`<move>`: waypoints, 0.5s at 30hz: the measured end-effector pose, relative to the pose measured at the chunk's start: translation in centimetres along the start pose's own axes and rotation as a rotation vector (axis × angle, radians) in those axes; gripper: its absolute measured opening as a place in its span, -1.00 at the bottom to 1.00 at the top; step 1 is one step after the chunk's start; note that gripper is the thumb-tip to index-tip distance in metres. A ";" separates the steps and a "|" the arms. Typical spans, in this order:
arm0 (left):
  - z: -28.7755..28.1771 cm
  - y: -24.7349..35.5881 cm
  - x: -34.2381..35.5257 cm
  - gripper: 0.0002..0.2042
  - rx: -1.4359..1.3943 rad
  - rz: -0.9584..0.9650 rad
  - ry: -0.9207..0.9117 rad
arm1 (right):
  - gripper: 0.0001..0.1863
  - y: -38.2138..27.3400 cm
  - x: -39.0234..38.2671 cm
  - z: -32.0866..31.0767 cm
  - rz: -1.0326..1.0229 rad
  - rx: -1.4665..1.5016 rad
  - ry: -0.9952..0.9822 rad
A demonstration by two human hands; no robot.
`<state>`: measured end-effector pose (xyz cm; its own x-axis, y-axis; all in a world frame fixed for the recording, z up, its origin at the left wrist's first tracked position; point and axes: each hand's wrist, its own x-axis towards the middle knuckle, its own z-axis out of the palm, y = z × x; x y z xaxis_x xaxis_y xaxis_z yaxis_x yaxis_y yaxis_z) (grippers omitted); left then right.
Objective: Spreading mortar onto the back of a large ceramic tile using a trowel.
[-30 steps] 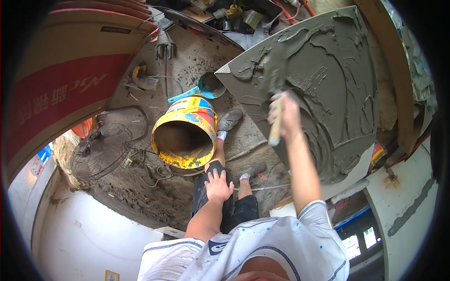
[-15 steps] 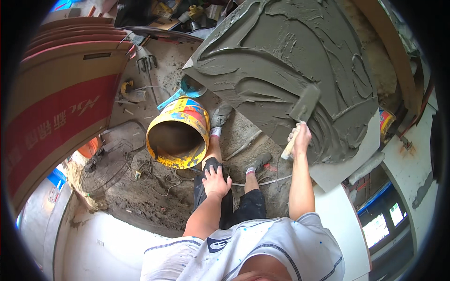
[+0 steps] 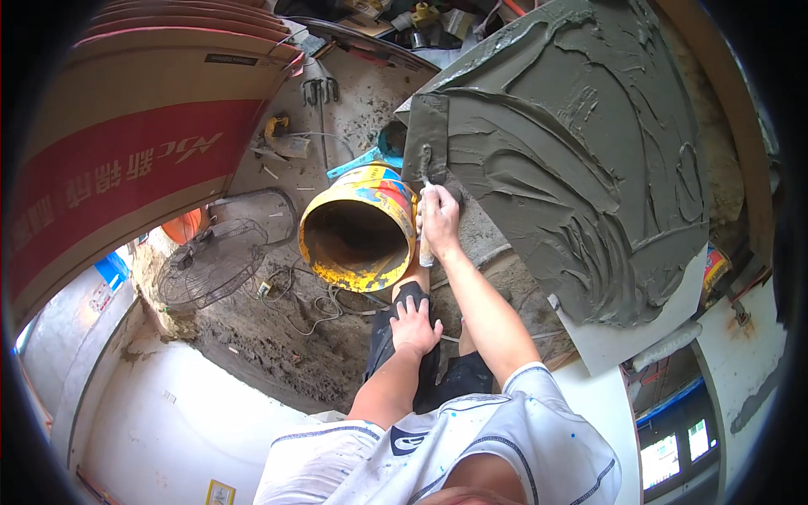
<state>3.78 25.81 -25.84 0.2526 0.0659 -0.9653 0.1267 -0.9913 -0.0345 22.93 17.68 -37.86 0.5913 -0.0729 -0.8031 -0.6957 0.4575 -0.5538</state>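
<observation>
— Fingers of the right hand (image 3: pixel 439 220) clenched round what?
— The trowel (image 3: pixel 425 139), its blade above them on the mortared tile (image 3: pixel 581 168)'s left edge. Left hand (image 3: pixel 414 324) rests flat on the knee.

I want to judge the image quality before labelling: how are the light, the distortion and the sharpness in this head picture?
Head view: even daylight, with soft shadow inside the yellow bucket; strong fisheye bending, so the red and tan cardboard sheet curves and the corners go black; the right hand with the trowel on the mortar-covered tile is sharp, as is the left hand; the floor at lower left looks washed out.
</observation>
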 end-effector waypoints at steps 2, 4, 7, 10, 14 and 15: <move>-0.7 1.1 0.7 -0.26 -0.027 0.054 -0.018 | -0.63 3.9 2.7 -2.2 -0.244 -0.237 0.122; -0.9 1.1 1.3 -0.26 -0.028 0.068 -0.032 | -0.63 4.9 2.9 -1.6 -0.376 -0.376 0.154; -1.3 0.2 1.2 -0.25 -0.054 0.042 -0.037 | -0.66 4.7 0.0 0.7 -0.277 -0.532 0.027; -2.3 0.4 1.6 -0.25 -0.063 0.052 -0.058 | -0.68 2.8 -0.8 -0.7 -0.225 -0.722 -0.055; -3.1 0.0 1.7 -0.24 -0.087 0.036 -0.048 | -0.63 -7.3 0.7 -2.8 -0.364 -1.089 -0.129; -2.9 -0.4 1.6 -0.23 -0.099 0.024 -0.045 | -0.60 -10.8 2.3 -2.5 -0.310 -1.241 -0.106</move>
<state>6.94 26.62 -26.66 0.2134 0.0350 -0.9763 0.2163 -0.9763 0.0123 30.74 10.37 -34.28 0.7855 0.0690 -0.6150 -0.4020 -0.6986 -0.5919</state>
